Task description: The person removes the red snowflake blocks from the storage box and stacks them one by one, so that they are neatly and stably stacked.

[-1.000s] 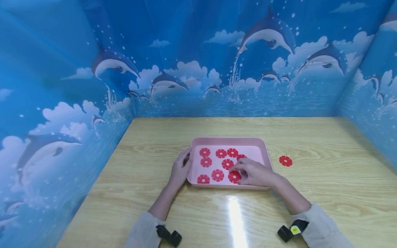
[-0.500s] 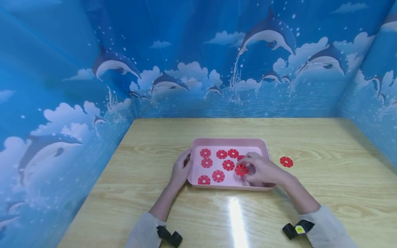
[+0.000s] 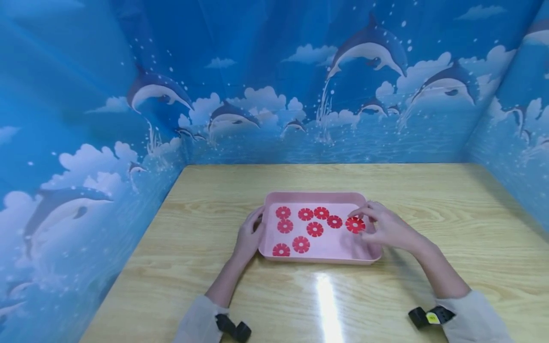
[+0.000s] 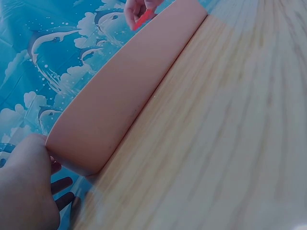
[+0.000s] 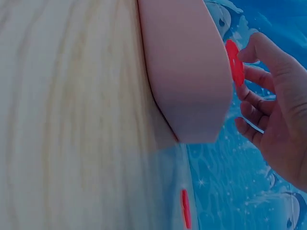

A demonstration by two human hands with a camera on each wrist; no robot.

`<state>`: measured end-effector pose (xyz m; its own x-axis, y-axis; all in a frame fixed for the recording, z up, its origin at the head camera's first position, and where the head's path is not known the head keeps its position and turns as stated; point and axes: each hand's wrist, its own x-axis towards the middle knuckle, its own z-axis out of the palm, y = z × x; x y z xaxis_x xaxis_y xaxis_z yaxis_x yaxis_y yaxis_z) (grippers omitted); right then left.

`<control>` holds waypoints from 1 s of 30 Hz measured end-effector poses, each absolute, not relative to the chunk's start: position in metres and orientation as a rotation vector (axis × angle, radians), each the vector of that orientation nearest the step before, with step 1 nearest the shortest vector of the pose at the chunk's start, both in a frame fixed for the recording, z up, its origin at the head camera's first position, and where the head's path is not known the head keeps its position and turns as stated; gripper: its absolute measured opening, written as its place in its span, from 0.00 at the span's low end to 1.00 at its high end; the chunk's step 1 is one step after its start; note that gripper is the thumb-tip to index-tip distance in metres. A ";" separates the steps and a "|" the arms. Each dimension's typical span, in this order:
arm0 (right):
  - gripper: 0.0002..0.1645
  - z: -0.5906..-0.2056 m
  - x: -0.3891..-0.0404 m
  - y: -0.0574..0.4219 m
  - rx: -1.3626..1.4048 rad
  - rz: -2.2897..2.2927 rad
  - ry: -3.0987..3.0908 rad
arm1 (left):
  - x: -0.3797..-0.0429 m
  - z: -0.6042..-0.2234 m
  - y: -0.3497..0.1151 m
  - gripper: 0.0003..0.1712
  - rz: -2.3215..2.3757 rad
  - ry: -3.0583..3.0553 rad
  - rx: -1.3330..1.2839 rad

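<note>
My right hand (image 3: 383, 227) pinches a red interlocking disc (image 3: 355, 225) between thumb and fingertips, above the right end of a pink tray (image 3: 317, 260). The right wrist view shows this notched disc (image 5: 234, 62) edge-on beside the tray wall. My left hand (image 3: 249, 234) holds the tray's left wall; in the left wrist view its thumb meets the rim at a corner, with the other fingers partly behind the wall. Several more red discs (image 3: 315, 229) lie flat on the tray floor, mostly toward the left and middle.
Another red disc (image 5: 185, 209) lies on the wooden table (image 3: 206, 200) past the tray's right end; my right hand hides it in the head view. A blue dolphin-print backdrop (image 3: 266, 119) stands along the back and sides.
My right hand has lifted a disc from the tray's front middle and carried it right. The loose table disc is now covered in the head view. My left hand stays put.
</note>
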<state>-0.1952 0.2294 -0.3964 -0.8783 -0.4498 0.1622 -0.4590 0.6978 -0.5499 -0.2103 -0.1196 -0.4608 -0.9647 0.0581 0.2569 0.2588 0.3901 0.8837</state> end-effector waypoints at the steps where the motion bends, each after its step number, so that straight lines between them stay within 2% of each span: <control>1: 0.26 -0.395 -0.195 0.233 0.754 0.943 -2.875 | -0.210 -0.461 -0.120 0.25 -1.617 -2.463 -0.279; 11: 0.25 -0.391 -0.190 0.268 0.596 0.919 -2.795 | -0.209 -0.460 -0.121 0.25 -1.615 -2.450 -0.286; 30: 0.26 -0.425 -0.191 0.312 0.482 0.972 -2.622 | -0.210 -0.459 -0.119 0.25 -1.636 -2.477 -0.252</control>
<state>-0.1911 0.3119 -0.4245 -0.8979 -0.2041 0.3900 -0.4090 0.7142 -0.5680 -0.2098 -0.1190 -0.4593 -0.9727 0.0511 0.2264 0.2283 0.3865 0.8936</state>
